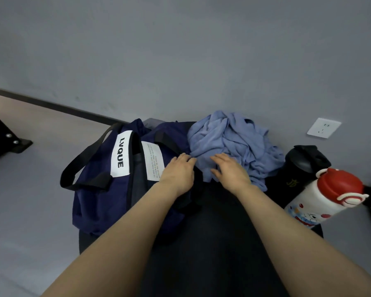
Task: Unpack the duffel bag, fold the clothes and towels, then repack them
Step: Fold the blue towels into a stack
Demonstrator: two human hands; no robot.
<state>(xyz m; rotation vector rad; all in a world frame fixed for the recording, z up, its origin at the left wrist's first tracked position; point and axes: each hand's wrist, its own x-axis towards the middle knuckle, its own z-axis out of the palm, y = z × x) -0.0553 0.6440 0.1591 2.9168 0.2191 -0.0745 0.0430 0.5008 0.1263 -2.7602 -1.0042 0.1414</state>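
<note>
navy fabric bag [99, 189] sits on a dark desk [212, 243], its black straps flopped over the top and its white "lvque" label facing up. just right of the bag lies a crumpled light-blue cloth [229, 144], unfolded and heaped against the wall side. the left hand [178, 172] rests with relaxed, nearly straight fingers at the bag's right edge, fingertips touching the cloth's near corner. the right hand [229, 170], right of the bag, lies flat on the cloth with fingers spread, gripping nothing. whether the bag still holds more items cannot be told, since its opening is hidden.

further right of the bag, beyond the cloth, stand a black flask [304, 163] and a white bottle [321, 198] with a red lid, the bottle tilted at the desk's edge. judging from this, spreading the cloth out to fold it could sweep into those two and knock the bottle off the desk. the cloth's hem could also snag on a bag strap.
</note>
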